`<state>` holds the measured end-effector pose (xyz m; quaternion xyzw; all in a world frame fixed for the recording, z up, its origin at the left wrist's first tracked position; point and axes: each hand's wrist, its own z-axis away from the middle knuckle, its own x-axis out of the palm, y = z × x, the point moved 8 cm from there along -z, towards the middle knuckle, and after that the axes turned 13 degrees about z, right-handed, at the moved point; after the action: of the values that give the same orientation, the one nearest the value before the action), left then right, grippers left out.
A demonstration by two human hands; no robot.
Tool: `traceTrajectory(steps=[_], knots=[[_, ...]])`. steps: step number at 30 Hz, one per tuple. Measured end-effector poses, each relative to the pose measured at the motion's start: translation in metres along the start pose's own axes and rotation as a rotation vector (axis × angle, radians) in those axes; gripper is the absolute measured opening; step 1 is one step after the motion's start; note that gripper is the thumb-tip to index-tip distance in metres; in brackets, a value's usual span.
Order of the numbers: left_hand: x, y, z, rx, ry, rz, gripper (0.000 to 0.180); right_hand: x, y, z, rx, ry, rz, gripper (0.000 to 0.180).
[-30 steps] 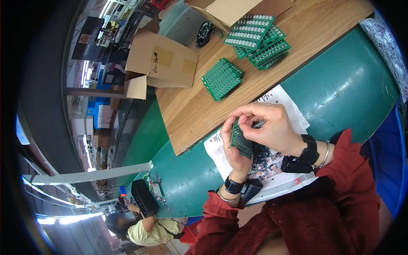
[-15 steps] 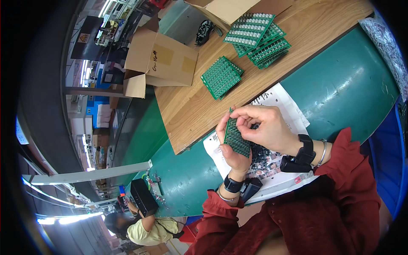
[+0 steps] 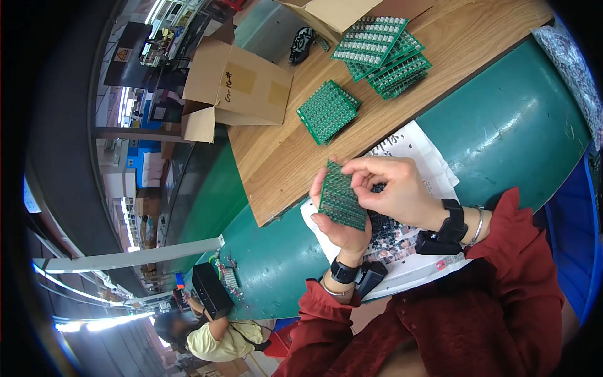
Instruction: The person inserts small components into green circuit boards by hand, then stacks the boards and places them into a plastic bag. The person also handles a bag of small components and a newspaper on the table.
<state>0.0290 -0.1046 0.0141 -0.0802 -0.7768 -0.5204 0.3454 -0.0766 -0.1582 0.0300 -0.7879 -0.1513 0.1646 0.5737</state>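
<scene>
A green circuit board panel (image 3: 342, 200) with rows of small parts is held tilted in my left hand (image 3: 344, 237), thumb on one edge and fingers behind it. My right hand (image 3: 399, 188) is at the board's right edge, its thumb and forefinger pinched together. Whatever lies between those fingertips is too small to make out. Below the hands, a heap of small dark pieces (image 3: 384, 231) lies on printed white paper (image 3: 443, 173). Part of the heap is hidden by my right hand.
Two stacks of green boards, a smaller one (image 3: 326, 113) and a larger one (image 3: 372, 43), sit on the wooden tabletop (image 3: 276, 163). An open cardboard box (image 3: 254, 88) stands at its far left. Along the green bench (image 3: 502, 119), a person (image 3: 220, 342) works at lower left beside a black bin (image 3: 212, 292).
My left hand has shifted slightly left and turned the board, so more of its face shows. The right hand stays almost in place, still pinched.
</scene>
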Motion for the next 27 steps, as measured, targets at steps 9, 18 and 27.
traceTrajectory(steps=[9,18,27], knots=[[-0.003,0.002,-0.003,0.021,0.004,0.023,0.077,0.007,0.005,0.000,0.028,-0.043,0.012,0.034],[-0.012,0.006,-0.008,0.034,0.068,0.060,0.076,0.005,0.005,0.000,0.007,-0.003,0.048,0.034],[-0.017,0.006,-0.010,0.047,0.072,0.079,0.075,0.002,0.005,0.001,0.043,-0.033,0.046,0.039]])
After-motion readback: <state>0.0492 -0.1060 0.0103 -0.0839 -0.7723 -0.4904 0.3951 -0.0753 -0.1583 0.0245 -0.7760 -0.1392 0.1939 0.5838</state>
